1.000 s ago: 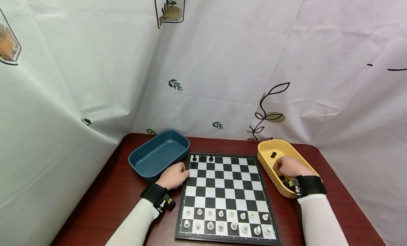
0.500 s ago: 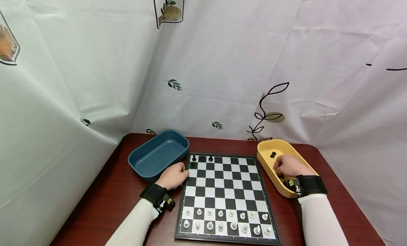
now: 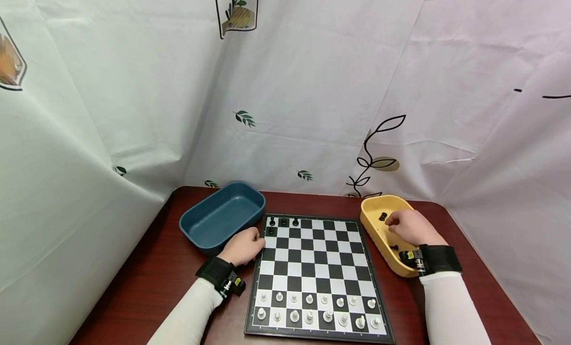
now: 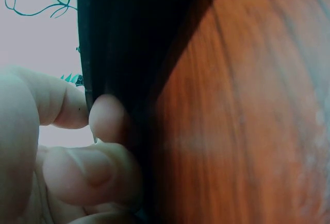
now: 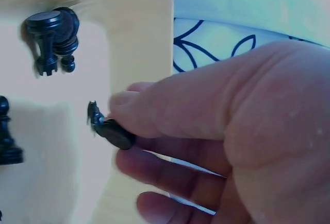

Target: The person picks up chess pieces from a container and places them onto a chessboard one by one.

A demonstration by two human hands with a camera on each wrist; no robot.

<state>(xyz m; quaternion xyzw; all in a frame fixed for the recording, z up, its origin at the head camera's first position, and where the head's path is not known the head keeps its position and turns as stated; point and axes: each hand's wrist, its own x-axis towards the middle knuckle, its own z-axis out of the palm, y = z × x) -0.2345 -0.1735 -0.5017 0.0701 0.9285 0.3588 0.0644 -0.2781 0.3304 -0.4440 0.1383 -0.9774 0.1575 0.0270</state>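
My left hand [image 3: 242,247] holds the left edge of the black-and-white chessboard [image 3: 308,258], its fingers curled at the dark rim [image 4: 85,38] in the left wrist view. Over the yellow tray [image 3: 371,229], my right hand [image 3: 412,227] pinches a small black chess piece [image 5: 114,133] between thumb and fingers, the base turned toward the palm. Inside that tray, a black rook [image 5: 45,41] lies against a black pawn [image 5: 68,62], and another black piece [image 5: 6,136] lies at the left of the right wrist view.
A blue tray [image 3: 189,221] stands behind the left hand. White chess pieces [image 3: 295,316] fill the board's two near rows. Several black pieces [image 3: 283,221] stand at its far left corner. A patterned white cloth [image 3: 312,112] hangs behind the table [image 3: 147,265].
My right hand has risen a little from the yellow tray's floor with a black chess piece, uncovering a piece below. The left hand has stayed at the board's edge.
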